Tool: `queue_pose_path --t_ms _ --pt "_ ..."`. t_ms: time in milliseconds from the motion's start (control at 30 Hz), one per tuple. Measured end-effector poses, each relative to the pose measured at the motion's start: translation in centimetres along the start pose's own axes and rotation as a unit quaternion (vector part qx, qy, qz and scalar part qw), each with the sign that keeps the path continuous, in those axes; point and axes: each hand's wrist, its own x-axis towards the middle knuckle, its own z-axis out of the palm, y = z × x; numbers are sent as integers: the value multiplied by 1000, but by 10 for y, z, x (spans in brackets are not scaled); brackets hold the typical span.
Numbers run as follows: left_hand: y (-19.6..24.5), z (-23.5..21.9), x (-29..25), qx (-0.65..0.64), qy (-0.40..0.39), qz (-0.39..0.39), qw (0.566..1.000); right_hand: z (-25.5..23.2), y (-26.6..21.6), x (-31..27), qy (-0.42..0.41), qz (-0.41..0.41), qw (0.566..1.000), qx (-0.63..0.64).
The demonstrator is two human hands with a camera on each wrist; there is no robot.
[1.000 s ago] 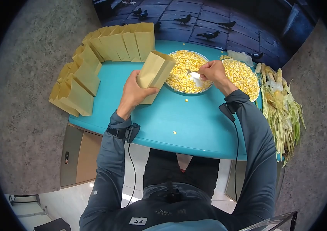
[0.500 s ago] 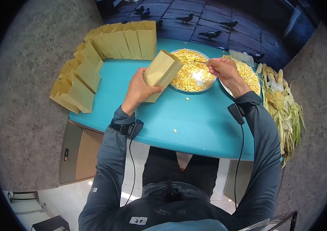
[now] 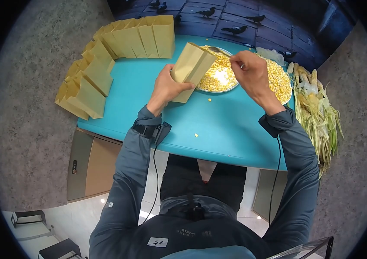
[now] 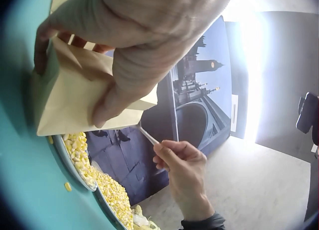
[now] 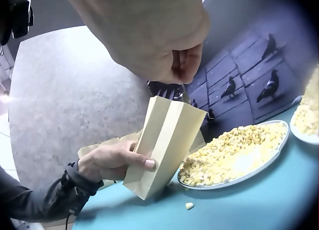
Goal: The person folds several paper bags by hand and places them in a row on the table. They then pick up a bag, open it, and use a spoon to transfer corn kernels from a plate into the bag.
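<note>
My left hand (image 3: 166,88) grips an upright, slightly tilted brown paper bag (image 3: 192,67), thumb across its near face. Between the thumb and fingers of my right hand (image 3: 252,75) is the handle of a metal spoon (image 4: 149,136). The spoon's head is right at the bag's open top, partly hidden by the bag in the left wrist view. Below and to the right of the bag lies a plate of yellow corn kernels (image 5: 232,153), with a bare white patch showing among them. What the spoon carries I cannot tell.
A second plate of kernels (image 3: 280,82) lies to the right, beside corn cobs and husks (image 3: 315,116). Several open paper bags (image 3: 157,36) line the table's back and left edges. Loose kernels (image 3: 196,135) dot the teal table (image 3: 149,73).
My right hand has lifted the spoon out of the kernels and brought it up to the bag's mouth. My left hand has moved the bag rightward and away from me, closer to the plate.
</note>
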Motion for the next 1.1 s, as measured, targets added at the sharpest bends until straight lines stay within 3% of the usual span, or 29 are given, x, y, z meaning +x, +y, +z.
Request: queue_pose_path --t_ms 67,167,400,600,733,800,867,933,1000,1067,1100 --pt "-1 -7 -5 -27 13 -3 1000 -2 7 -12 18 25 1000 2" --pt "-4 -23 -19 -60 43 -5 997 -4 8 -42 -51 154 985 54" --pt "-9 -32 -37 -88 74 6 993 14 0 -74 -62 88 991 86" --pt "-9 -30 -42 -104 49 -11 993 28 13 -76 -53 104 992 56" --pt "-21 -27 -42 -112 73 38 990 29 14 -72 -46 111 992 35" --pt "-20 -29 -44 -119 64 28 990 25 7 -71 -26 177 980 86" --pt "-17 -28 -45 -123 62 15 990 29 5 -73 -21 167 981 95" --pt "-9 -27 -48 -125 58 2 990 35 3 -73 -48 92 991 80" --pt "-2 -24 -50 -117 45 1 992 32 3 -67 -56 126 987 78" --pt "-18 -22 -48 -113 54 34 992 21 8 -50 -32 270 958 93" --pt "-24 -22 -47 -109 64 63 990 14 23 -44 -30 276 958 65"
